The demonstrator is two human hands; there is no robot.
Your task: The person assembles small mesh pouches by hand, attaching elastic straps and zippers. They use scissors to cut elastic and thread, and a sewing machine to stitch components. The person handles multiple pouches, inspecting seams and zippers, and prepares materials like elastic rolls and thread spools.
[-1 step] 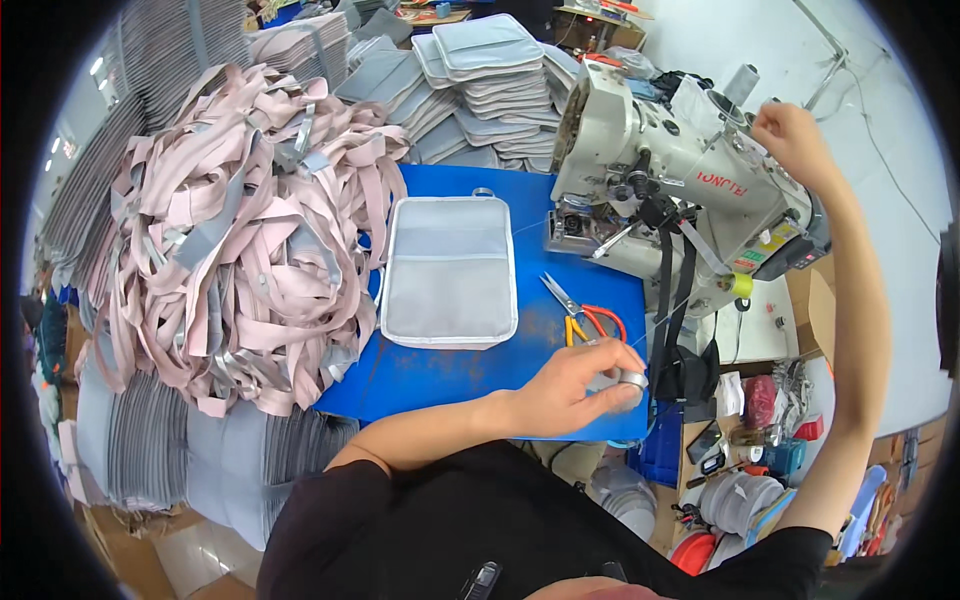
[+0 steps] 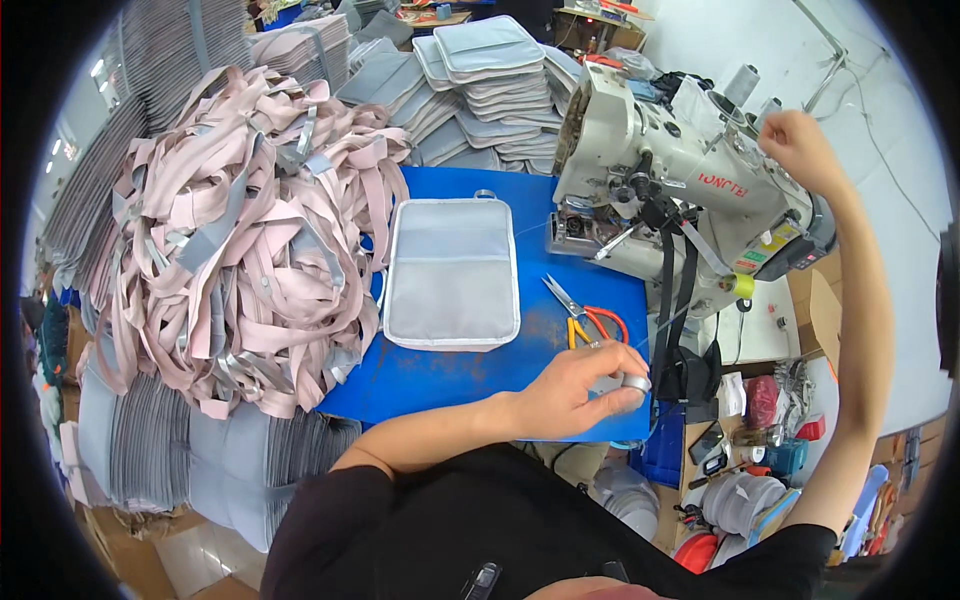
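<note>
Hardly anything is moving since the earlier frame: the right hand (image 2: 802, 150) is sitting slightly lower, and the whole view is drifting a little while everything else is keeping its place. At the far left, a heap of pink and gray straps (image 2: 250, 250) is spilling beside the blue tabletop (image 2: 430, 388). Next to it, a gray pouch (image 2: 450, 280) with pale edging is lying flat. Right of that, scissors (image 2: 568, 298) with red and yellow handles are resting, blades pointing away from the person. Just below them, the left hand (image 2: 575, 388) is pinching a small silvery round piece (image 2: 637, 382) between thumb and forefinger, over the table's near right corner. This piece is looking light, stiff and metallic, probably slippery on its smooth side, so fingertips gripping the rim on opposite sides should be serving best. A thin thread (image 2: 672, 319) is slanting up from near that hand; it is likely soft and easily snagged. Farther right, the sewing machine (image 2: 700, 170) is standing, and behind its arm the right hand is curling its fingers; I cannot tell whether it is grasping anything.
</note>
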